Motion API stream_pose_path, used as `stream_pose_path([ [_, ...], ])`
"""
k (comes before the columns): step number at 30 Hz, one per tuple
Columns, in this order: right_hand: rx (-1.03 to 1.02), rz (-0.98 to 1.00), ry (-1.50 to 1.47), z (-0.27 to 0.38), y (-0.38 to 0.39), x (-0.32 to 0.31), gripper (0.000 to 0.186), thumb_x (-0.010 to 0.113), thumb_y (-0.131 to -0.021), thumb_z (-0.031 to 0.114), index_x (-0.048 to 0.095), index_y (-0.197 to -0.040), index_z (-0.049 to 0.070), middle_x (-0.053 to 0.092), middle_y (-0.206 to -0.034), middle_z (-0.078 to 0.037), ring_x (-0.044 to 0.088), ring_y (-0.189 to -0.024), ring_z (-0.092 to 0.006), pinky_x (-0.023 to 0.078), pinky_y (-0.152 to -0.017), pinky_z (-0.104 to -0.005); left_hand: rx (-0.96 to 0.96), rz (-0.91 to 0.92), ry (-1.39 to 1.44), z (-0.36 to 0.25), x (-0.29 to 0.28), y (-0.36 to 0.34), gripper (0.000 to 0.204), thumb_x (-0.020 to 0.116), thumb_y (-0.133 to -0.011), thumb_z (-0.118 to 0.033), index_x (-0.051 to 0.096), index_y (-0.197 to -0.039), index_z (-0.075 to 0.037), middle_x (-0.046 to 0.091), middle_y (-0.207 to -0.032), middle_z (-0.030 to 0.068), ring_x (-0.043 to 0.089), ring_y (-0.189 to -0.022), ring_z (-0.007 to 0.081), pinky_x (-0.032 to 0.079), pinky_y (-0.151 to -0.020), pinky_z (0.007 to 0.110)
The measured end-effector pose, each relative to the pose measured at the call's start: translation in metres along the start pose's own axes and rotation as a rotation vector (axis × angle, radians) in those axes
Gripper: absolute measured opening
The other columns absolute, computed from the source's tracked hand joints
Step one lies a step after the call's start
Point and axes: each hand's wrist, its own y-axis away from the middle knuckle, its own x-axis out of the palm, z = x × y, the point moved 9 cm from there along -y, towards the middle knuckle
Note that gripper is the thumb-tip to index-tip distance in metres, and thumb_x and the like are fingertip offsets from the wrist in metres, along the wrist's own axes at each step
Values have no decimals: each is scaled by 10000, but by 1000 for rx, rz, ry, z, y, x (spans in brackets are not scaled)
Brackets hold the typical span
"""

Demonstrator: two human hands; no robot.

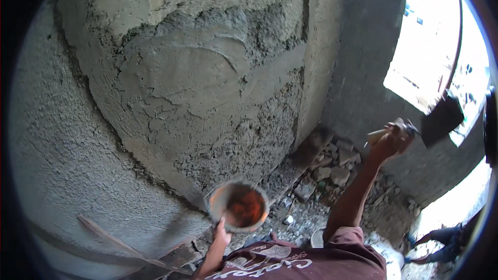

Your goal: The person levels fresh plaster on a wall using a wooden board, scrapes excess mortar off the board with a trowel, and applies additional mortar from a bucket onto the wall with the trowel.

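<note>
My left hand (222,235) grips the rim of a round bowl-like container (220,200), its inside grey and reddish orange. It is held low, in front of my body and near the foot of the wall. Out to the right, my raised right hand (395,139) is closed on the light handle of a trowel (442,119). The trowel's dark, broad blade points toward the bright opening and is slightly blurred. Ahead, fresh grey mortar (181,75) covers part of the wall, smoothed in the upper middle and rough lower down.
Broken stones and rubble (332,168) lie in the corner by the wall. A wooden strip (111,238) slants at lower left. On the right is a bright window opening (423,36). Another person's legs (441,246) show at lower right. A pale round container (317,238) is partly hidden behind me.
</note>
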Motion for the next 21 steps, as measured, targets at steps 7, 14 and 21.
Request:
stream_pose_path([
  [7,-21,-506,-27,-79,73,91,135,467,-878,174,482,-827,50,509,-801,-51,522,-712,-168,444,-651,-372,477,-185,-618,-34,-111,93,527,574,-855,-255,397,-1300,-35,381,-1325,133,404,-1192,268,356,-1006,385],
  [14,550,940,-44,21,462,105,242,475,-892,243,462,-1000,28,482,-754,-96,472,-689,-172,385,-601,-280,361,-319,-350,-46,-194,132,588,528,-841,-129,289,-1373,-55,350,-1366,169,365,-1244,283,302,-1033,432],
  [21,1380,1192,709,-97,604,-229,344,619,-770,290,553,-894,-24,597,-750,-113,558,-636,-246,467,-615,-386,527,-624,-1334,-94,-285,173,599,639,-794,-310,409,-1235,23,482,-1178,150,475,-1057,267,408,-891,404],
])
